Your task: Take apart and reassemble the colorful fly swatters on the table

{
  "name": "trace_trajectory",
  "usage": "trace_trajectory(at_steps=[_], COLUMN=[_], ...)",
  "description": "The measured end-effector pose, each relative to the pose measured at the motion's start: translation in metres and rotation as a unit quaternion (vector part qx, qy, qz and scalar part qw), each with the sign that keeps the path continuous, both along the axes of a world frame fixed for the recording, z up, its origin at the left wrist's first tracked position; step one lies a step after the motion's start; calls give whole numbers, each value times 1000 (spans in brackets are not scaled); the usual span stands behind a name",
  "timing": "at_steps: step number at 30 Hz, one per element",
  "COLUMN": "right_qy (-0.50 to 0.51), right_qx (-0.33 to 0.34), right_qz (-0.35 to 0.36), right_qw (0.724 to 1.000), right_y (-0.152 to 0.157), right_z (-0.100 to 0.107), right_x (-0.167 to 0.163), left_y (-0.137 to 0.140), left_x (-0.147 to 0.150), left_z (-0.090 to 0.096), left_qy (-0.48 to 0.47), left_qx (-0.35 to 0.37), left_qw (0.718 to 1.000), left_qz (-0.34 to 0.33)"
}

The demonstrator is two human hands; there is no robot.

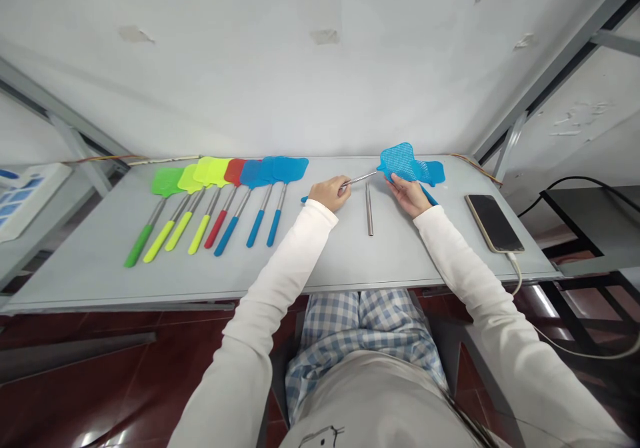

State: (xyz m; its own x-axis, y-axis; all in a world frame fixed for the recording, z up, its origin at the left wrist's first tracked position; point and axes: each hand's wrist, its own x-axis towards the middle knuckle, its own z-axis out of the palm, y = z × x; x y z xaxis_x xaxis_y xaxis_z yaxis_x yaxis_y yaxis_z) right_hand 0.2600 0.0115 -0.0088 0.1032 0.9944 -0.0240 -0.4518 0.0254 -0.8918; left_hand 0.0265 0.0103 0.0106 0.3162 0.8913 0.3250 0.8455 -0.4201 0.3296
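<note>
My left hand [330, 193] is closed around a metal rod [361, 178] whose blue handle end [305, 199] pokes out on its left. In my right hand [409, 196] is a blue fly swatter head [397, 159], gripped near its lower edge. The rod's tip meets the head's narrow neck; I cannot tell whether it is inside. Behind my right hand lies another blue swatter head [436, 173], partly covered. A blue handle [429, 196] shows beside that hand's wrist. Between my hands a loose metal tube [369, 213] rests on the table.
On the left of the grey table [320, 268] several fly swatters lie in a row: green [167, 181], yellow [213, 171], red [234, 171] and blue [291, 168]. A phone [494, 223] with a white cable [516, 271] lies at the right. A wall stands behind.
</note>
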Motion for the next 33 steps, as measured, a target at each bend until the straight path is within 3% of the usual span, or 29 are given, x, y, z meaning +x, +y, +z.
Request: trace_trajectory(at_steps=[16, 33], right_qy=[-6, -23], right_qx=[25, -7], right_qz=[28, 35], right_qw=[999, 999], right_y=[-4, -5], right_z=[1, 2], right_x=[-2, 0], left_y=[-1, 0], left_x=[-1, -4], left_z=[3, 1], left_qy=[-1, -32], left_qx=[-10, -10], left_qw=[1000, 999], left_qz=[4, -14])
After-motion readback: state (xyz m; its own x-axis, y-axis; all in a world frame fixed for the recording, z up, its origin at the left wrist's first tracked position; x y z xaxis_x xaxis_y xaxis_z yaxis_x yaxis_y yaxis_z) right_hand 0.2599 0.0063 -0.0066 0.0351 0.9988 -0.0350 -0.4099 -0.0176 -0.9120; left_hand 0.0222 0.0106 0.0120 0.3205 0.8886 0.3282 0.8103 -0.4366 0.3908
